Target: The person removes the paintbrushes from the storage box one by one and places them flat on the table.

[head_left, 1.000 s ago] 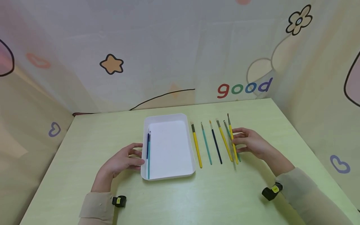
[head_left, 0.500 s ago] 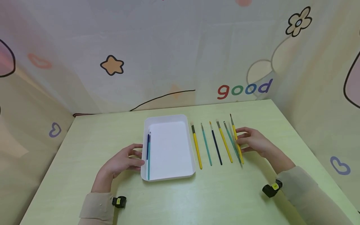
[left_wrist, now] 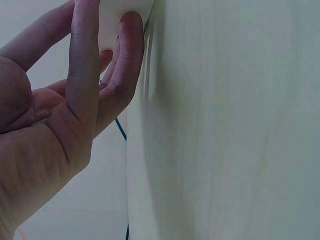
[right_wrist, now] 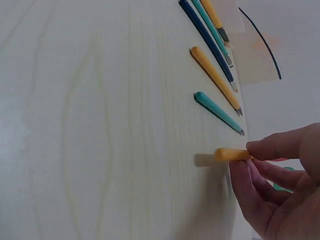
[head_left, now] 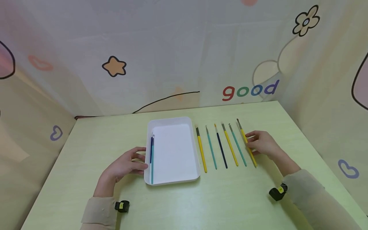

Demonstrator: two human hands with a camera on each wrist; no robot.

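Right hand (head_left: 263, 143): clamped on yellow brush (head_left: 243, 135), toward right edge of tabletop (head_left: 230, 198).
Left hand (head_left: 127, 163): fingertips at left wall of tray (head_left: 175, 153); cannot tell whether gripping.
Tray: near tabletop's back edge; two thin brushes (head_left: 152, 163) inside, along left wall.
Row: five brushes (head_left: 221, 148) between tray and yellow brush.

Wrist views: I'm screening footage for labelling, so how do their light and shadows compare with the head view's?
Head view: brightest, soft shadows on the table; left wrist view: dimmer, greyish, a broad soft shadow beside the left hand; right wrist view: dim too, soft shadows beside the held yellow brush and right hand.
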